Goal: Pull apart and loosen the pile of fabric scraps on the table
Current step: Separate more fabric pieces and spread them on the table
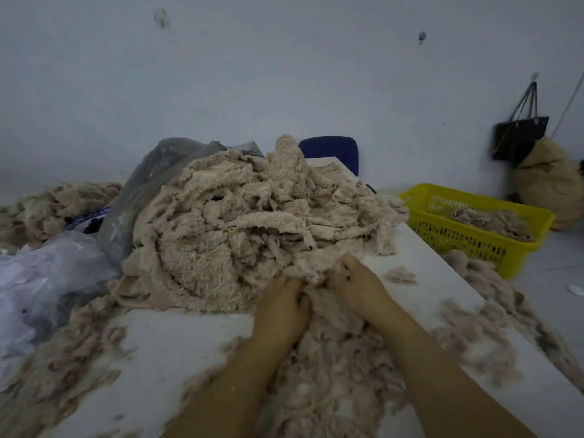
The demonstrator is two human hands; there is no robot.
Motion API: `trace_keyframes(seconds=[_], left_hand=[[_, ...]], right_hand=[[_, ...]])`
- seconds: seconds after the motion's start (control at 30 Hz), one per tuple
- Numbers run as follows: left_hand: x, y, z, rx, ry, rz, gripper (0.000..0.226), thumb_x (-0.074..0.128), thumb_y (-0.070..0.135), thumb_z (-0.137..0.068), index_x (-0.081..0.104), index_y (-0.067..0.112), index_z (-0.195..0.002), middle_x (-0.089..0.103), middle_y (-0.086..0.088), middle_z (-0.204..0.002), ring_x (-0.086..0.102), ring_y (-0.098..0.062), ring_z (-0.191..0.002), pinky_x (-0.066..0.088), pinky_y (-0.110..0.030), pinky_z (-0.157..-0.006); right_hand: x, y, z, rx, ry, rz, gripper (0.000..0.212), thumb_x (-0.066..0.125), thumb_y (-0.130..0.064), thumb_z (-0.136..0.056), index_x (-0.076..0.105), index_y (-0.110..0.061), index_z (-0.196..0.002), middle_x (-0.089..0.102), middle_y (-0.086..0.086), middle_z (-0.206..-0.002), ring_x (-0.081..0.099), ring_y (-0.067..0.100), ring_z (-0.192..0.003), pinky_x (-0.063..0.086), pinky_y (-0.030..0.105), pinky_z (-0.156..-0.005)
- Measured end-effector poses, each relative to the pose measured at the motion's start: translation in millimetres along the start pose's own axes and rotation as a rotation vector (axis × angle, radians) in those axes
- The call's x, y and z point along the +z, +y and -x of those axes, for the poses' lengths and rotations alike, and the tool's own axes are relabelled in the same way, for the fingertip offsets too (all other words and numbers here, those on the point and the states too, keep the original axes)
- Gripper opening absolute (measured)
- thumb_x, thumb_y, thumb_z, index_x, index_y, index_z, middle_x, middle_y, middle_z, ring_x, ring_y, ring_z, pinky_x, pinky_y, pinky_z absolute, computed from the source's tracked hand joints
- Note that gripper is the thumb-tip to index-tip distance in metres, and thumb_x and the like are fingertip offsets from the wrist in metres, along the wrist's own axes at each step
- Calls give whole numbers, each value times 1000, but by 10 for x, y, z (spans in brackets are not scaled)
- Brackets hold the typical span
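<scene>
A big tangled pile of beige fleece scraps (240,229) fills the middle of the white table (177,336). At its near edge my left hand (282,306) and my right hand (355,284) sit close together, each gripping a clump of the fluffy fabric with curled fingers. The fingertips are buried in the fibres. Loosened fluff (335,374) lies between my forearms and spreads toward the table's near edge.
A yellow slotted basket (474,232) holding scraps stands to the right. Grey and clear plastic bags (57,279) lie at the left. More fluff (493,336) covers the table's right side. A black bag (520,137) hangs on the wall, and a blue chair back (331,151) stands behind the pile.
</scene>
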State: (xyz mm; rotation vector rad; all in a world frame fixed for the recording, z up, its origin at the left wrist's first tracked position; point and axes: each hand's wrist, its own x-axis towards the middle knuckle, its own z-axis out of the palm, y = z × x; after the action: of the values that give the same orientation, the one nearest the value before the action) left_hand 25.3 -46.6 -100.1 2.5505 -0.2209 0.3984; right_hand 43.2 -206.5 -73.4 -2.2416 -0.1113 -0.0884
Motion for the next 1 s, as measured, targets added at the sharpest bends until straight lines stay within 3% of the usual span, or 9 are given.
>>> trace_keyframes(seconds=[0.1, 0.2, 0.27, 0.37, 0.53, 0.63, 0.77, 0.87, 1.0], left_hand=[[-245, -228, -45, -399, 265, 449, 18, 41, 20, -101, 57, 13, -104, 63, -9, -96, 56, -18, -78, 39, -29, -60], [-465, -428, -47, -711, 499, 848, 25, 40, 25, -101, 53, 15, -120, 59, -11, -110, 56, -25, -90, 45, -34, -71], [-542, -496, -44, -796, 561, 1051, 26, 44, 28, -100, 53, 20, -123, 60, -9, -114, 58, -29, -95, 52, -40, -79], [-600, -475, -31, -748, 644, 1180, 12, 49, 31, -99, 58, 26, -104, 63, -6, -101, 61, -23, -84, 56, -39, -72], [-712, -471, -46, -681, 601, 1501, 21, 52, 34, -99, 58, 25, -82, 52, 8, -61, 46, -6, -47, 38, -21, -40], [-724, -427, -50, -671, 188, 1826, 26, 54, 40, -95, 64, 16, -96, 62, -2, -88, 60, -21, -76, 44, -33, -66], [-698, -328, -33, -705, 6, 1950, 43, 45, 34, -101, 69, 1, -114, 71, -17, -113, 72, -29, -98, 59, -41, -72], [-723, -296, -18, -658, -2, 2004, 41, 41, 26, -104, 65, -4, -117, 69, -18, -117, 69, -26, -105, 54, -41, -86], [-677, -220, 18, -522, -129, 1981, 38, 48, 22, -100, 67, -7, -116, 64, -23, -125, 65, -31, -114, 55, -41, -92]], right_hand=[[-110, -219, -8, 106, 113, -642, 13, 50, -29, -99, 56, -20, -93, 63, -1, -84, 59, 14, -72, 42, 29, -60], [-194, -356, -60, 116, 41, -1279, 25, 55, -26, -98, 67, -14, -117, 74, 6, -102, 72, 20, -91, 59, 37, -76], [-250, -445, -77, 126, 3, -1456, 36, 60, -35, -94, 70, -10, -118, 72, 8, -113, 69, 22, -106, 56, 39, -92], [-203, -462, -79, 125, -96, -1592, 38, 58, -43, -93, 77, -10, -93, 74, 6, -89, 72, 20, -82, 59, 34, -73], [20, -278, -89, 319, 261, -865, 36, 53, -58, -92, 73, -31, -106, 71, 1, -110, 68, 21, -95, 56, 36, -79], [19, -301, -87, 186, 94, -1096, 42, 54, -55, -94, 79, -28, -74, 68, -1, -69, 60, 15, -52, 51, 26, -55], [64, -294, -70, 37, -15, -1107, 53, 54, -61, -91, 69, -19, -120, 54, -6, -61, 41, 12, -48, 44, 32, -64], [156, -347, -1, 0, -70, -820, 96, 53, -91, -64, 47, -35, -142, 56, -18, -93, 44, 4, -69, 46, 31, -85], [364, -494, 155, -71, -230, -485, 42, 57, -84, -68, 58, -54, -97, 60, -38, -81, 58, -16, -80, 43, 2, -69]])
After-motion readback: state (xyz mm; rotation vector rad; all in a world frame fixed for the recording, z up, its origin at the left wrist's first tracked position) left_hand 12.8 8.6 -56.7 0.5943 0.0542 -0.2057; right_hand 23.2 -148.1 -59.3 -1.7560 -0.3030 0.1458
